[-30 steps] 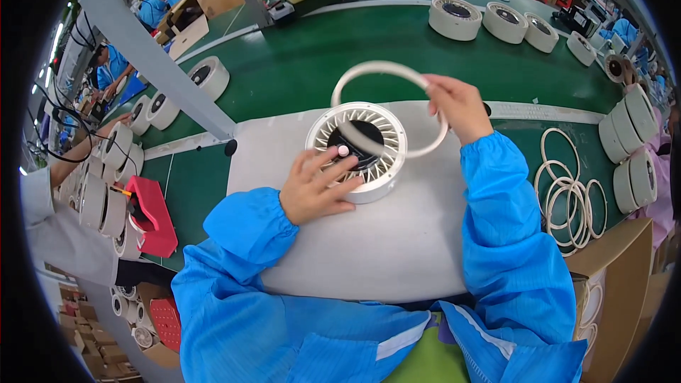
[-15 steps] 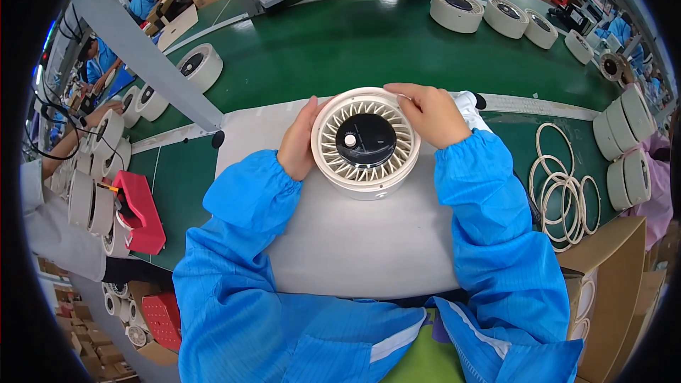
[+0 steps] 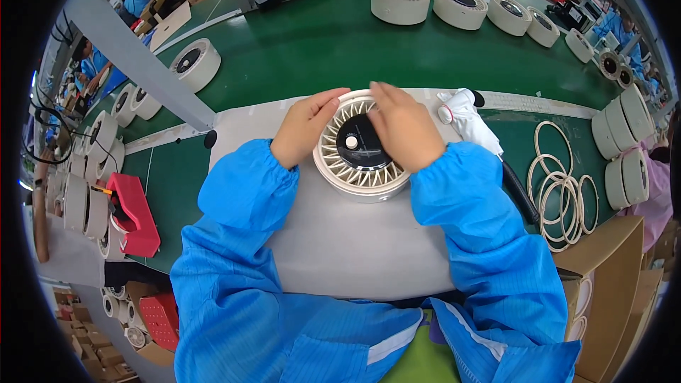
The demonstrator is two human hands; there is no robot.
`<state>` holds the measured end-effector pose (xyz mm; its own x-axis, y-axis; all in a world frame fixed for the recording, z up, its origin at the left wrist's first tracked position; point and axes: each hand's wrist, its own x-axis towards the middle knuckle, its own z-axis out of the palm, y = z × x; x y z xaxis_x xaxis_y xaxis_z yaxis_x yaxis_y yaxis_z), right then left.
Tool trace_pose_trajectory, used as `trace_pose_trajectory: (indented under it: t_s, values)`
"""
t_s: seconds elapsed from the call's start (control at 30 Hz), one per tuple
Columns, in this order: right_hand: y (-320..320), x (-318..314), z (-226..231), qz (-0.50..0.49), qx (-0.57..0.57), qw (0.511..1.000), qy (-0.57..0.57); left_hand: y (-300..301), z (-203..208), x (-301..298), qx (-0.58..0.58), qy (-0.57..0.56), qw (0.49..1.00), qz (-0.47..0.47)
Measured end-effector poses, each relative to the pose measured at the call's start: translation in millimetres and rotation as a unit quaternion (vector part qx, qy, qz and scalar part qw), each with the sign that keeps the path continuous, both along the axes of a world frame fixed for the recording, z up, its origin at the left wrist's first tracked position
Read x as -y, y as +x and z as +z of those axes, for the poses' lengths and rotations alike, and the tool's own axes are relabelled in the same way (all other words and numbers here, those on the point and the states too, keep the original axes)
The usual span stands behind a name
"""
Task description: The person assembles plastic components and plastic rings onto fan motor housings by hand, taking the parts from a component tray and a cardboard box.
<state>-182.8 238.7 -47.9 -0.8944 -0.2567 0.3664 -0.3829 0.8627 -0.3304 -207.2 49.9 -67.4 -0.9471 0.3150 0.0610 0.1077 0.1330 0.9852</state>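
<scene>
A round cream fan unit (image 3: pixel 362 147) lies face up on the pale mat (image 3: pixel 355 252) before me. Its face has radiating grille ribs around a glossy black centre with a small white round spot. My left hand (image 3: pixel 305 126) rests against the upper left of its rim, fingers and thumb closed on the edge. My right hand (image 3: pixel 410 129) reaches over the upper right of the rim, its thumb lying across the black centre and its fingertips slightly blurred at the far edge. The unit's right side is partly hidden by that hand.
Similar units (image 3: pixel 399 3) line the green belt (image 3: pixel 305 50). A white cloth-wrapped tool with a black handle (image 3: pixel 521 191) lies right, beside cream rings (image 3: pixel 567 184). Stacked units (image 3: pixel 624 117) and an open carton (image 3: pixel 603 262) stand right; a red holder (image 3: pixel 138 216) stands left beside a grey post (image 3: pixel 142 50).
Both my hands have shifted up around the unit's rim, the right one inward over its face. Across the belt, a person's hand has set another unit down in the row.
</scene>
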Motion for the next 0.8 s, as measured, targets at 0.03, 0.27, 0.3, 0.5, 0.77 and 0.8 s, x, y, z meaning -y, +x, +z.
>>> trace_pose_trajectory:
  t_s: [0.03, 0.27, 0.3, 0.5, 0.77, 0.8]
  values:
    - [-0.9, 2.0, -3.1, 0.024, -0.032, 0.999, 0.002, 1.9, 0.4, -0.7, -0.069, -0.044, 0.997, 0.016]
    - [-0.6, 5.7, 7.6, 0.075, 0.021, 0.997, 0.009, 10.4, 21.9, 2.6, -0.232, -0.287, 0.929, -0.027]
    - [-2.1, 5.3, 16.2, 0.085, 0.065, 0.994, 0.031, 11.6, 24.2, 3.4, -0.296, -0.39, 0.871, -0.04]
    - [8.0, -6.2, -1.6, 0.146, 0.065, 0.987, -0.002, 15.1, 25.5, -1.7, -0.328, -0.418, 0.846, -0.053]
    - [-38.6, -19.1, -9.5, 0.167, -0.008, 0.948, -0.272, 52.9, 4.8, -3.8, -0.299, -0.196, 0.933, 0.048]
    - [-42.9, -29.1, -7.7, 0.162, -0.013, 0.949, -0.271, 61.0, 2.3, -4.5, -0.288, -0.156, 0.942, 0.072]
